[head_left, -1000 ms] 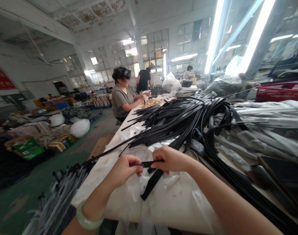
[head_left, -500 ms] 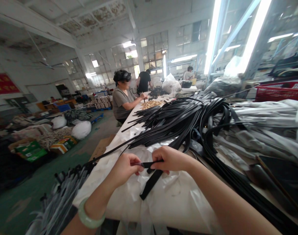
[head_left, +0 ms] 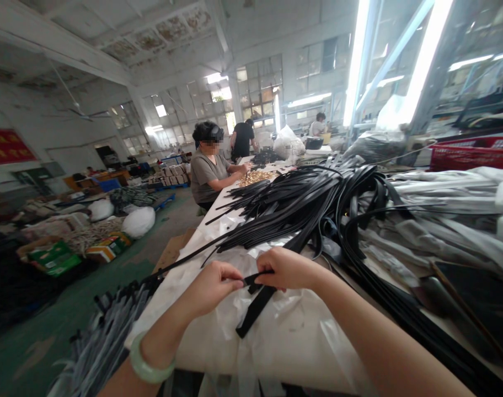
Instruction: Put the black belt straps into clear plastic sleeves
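My left hand [head_left: 218,285] is closed, thumb and finger pinching the end of a narrow black strap [head_left: 250,279] that looks like a belt. My right hand [head_left: 282,268] is closed round the same strap a short way to the right, just above the table. Under my right hand another flat black strap end [head_left: 253,317] slants down toward me over crumpled clear plastic film [head_left: 293,314]. Just beyond my hands lies a large heap of black straps [head_left: 284,207]. How my right fingertips sit on the strap is partly hidden.
White wrapped strips [head_left: 454,193] and a dark flat object [head_left: 475,298] lie to the right. Sleeved straps [head_left: 106,325] hang at the table's left edge. Across the table, a co-worker [head_left: 210,171] handles something beside gold-coloured pieces [head_left: 257,176]. A red basket [head_left: 475,154] stands behind.
My left fingers have shifted slightly right, toward my right hand, and less of the strap shows between them. My right hand is nearly still. The co-worker's hands have shifted slightly.
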The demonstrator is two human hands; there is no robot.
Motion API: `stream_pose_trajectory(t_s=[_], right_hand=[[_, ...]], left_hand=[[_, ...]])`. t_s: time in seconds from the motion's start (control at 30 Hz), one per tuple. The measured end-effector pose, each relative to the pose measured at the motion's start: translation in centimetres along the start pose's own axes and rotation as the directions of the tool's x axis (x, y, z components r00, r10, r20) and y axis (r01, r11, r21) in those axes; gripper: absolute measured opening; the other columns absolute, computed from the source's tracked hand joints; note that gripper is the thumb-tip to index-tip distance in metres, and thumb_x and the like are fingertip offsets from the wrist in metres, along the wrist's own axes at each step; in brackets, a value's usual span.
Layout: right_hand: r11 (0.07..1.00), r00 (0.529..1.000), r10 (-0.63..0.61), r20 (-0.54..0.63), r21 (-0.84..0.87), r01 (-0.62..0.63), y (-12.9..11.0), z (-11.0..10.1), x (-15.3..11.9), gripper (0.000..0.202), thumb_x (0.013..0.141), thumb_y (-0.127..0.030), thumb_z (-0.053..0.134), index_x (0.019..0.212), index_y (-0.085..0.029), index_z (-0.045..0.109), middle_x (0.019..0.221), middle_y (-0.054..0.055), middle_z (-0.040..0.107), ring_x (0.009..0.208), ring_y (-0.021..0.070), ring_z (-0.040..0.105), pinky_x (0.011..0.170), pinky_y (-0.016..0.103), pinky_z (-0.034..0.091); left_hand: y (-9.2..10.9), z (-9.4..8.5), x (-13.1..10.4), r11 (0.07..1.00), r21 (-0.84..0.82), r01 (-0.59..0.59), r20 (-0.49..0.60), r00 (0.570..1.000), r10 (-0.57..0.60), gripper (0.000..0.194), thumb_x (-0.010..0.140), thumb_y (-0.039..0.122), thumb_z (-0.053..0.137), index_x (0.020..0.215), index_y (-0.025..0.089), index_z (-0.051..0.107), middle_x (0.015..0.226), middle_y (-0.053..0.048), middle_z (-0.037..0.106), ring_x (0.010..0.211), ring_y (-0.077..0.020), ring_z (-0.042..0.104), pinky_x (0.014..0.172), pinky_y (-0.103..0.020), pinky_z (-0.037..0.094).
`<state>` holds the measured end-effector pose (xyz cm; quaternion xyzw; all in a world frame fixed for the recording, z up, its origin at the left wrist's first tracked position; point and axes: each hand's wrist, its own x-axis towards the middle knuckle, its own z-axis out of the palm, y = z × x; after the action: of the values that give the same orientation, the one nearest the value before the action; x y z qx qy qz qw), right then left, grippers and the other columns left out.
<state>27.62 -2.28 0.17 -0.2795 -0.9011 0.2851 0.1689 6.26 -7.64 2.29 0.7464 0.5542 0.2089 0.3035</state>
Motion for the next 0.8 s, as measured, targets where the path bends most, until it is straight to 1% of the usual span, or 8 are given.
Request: stream_pose_trajectory(t_s=[0.1, 0.2, 0.33, 0.43, 0.5, 0.57, 0.67, 0.8], right_hand=[[1.000, 1.000, -0.006, -0.012, -0.028, 0.006, -0.3, 0.2, 0.1, 0.024, 0.080, -0.024, 0.061, 0.060, -0.016, 0.052, 0.043, -0.006, 0.050, 0.039, 0.0060, 0.043, 0.044, 0.018, 0.027], [0.998, 0.998, -0.037, -0.055, -0.051, 0.034, -0.6, 0.8, 0.3, 0.024, 0.081, -0.025, 0.063, 0.061, -0.015, 0.053, 0.047, -0.006, 0.052, 0.044, 0.0065, 0.044, 0.047, 0.019, 0.029], [0.994, 0.996, -0.052, -0.066, -0.096, 0.046, 0.0, 1.1, 0.5, 0.021, 0.080, -0.037, 0.068, 0.080, -0.016, 0.062, 0.066, -0.001, 0.064, 0.058, 0.0109, 0.055, 0.053, 0.020, 0.032], [0.950, 0.995, 0.003, -0.100, -0.311, -0.034, 0.9, 0.3, 0.3, 0.020, 0.084, -0.037, 0.063, 0.087, -0.018, 0.066, 0.079, 0.005, 0.068, 0.069, 0.0168, 0.060, 0.056, 0.024, 0.032], [0.898, 0.986, 0.072, -0.151, -0.420, -0.130, 1.3, -0.2, 0.2, 0.021, 0.090, -0.031, 0.052, 0.083, -0.018, 0.066, 0.077, 0.006, 0.068, 0.070, 0.0185, 0.062, 0.057, 0.026, 0.031], [0.860, 0.975, 0.084, -0.206, -0.479, -0.176, 1.3, -0.2, 0.3, 0.025, 0.092, -0.029, 0.047, 0.080, -0.017, 0.066, 0.074, 0.008, 0.068, 0.070, 0.0195, 0.063, 0.058, 0.027, 0.031], [0.842, 0.974, -0.003, -0.224, -0.526, -0.118, 0.2, 0.8, 0.8, 0.025, 0.092, -0.030, 0.048, 0.079, -0.017, 0.065, 0.073, 0.009, 0.068, 0.070, 0.0203, 0.064, 0.061, 0.029, 0.032], [0.851, 0.969, -0.129, -0.210, -0.525, -0.001, -1.2, 2.3, 1.4, 0.022, 0.092, -0.029, 0.050, 0.080, -0.016, 0.063, 0.073, 0.007, 0.068, 0.072, 0.0189, 0.063, 0.067, 0.029, 0.034]], left_hand=[[0.1, 0.1, 0.4, 0.999, 0.041, 0.000, 0.011, 1.000, -0.001, 0.022, 0.074, 0.031, 0.063, 0.079, 0.013, 0.075, 0.077, -0.005, 0.073, 0.073, -0.0202, 0.064, 0.065, -0.027, 0.043], [0.4, 0.6, 1.0, 0.998, 0.060, -0.034, 0.000, 0.999, 0.034, 0.018, 0.073, 0.027, 0.063, 0.079, 0.014, 0.074, 0.079, -0.005, 0.073, 0.076, -0.0205, 0.064, 0.067, -0.027, 0.044], [0.9, 0.5, 1.6, 0.962, 0.251, -0.111, 0.004, 0.994, 0.114, 0.015, 0.075, 0.021, 0.059, 0.078, 0.018, 0.073, 0.079, -0.004, 0.072, 0.078, -0.0201, 0.063, 0.068, -0.027, 0.042], [0.7, -0.9, 1.6, 0.875, 0.485, -0.011, -0.106, 0.992, 0.071, 0.012, 0.078, 0.019, 0.057, 0.076, 0.019, 0.069, 0.080, -0.005, 0.071, 0.079, -0.0213, 0.063, 0.068, -0.028, 0.039], [0.4, -1.9, 1.3, 0.795, 0.602, 0.072, -0.168, 0.985, 0.038, 0.011, 0.081, 0.020, 0.055, 0.078, 0.019, 0.066, 0.081, -0.006, 0.070, 0.079, -0.0225, 0.064, 0.065, -0.028, 0.038], [0.2, -2.4, 1.0, 0.732, 0.676, 0.086, -0.170, 0.985, 0.041, 0.011, 0.083, 0.021, 0.054, 0.083, 0.020, 0.064, 0.082, -0.007, 0.070, 0.079, -0.0235, 0.065, 0.064, -0.029, 0.037], [0.3, -2.0, 0.6, 0.690, 0.723, 0.031, -0.119, 0.990, 0.080, 0.011, 0.086, 0.021, 0.051, 0.087, 0.020, 0.063, 0.086, -0.007, 0.071, 0.084, -0.0246, 0.066, 0.066, -0.029, 0.037], [0.8, -0.7, 0.2, 0.688, 0.725, -0.023, -0.101, 0.985, 0.140, 0.015, 0.090, 0.019, 0.046, 0.087, 0.019, 0.060, 0.086, -0.006, 0.070, 0.084, -0.0231, 0.065, 0.066, -0.029, 0.037]])
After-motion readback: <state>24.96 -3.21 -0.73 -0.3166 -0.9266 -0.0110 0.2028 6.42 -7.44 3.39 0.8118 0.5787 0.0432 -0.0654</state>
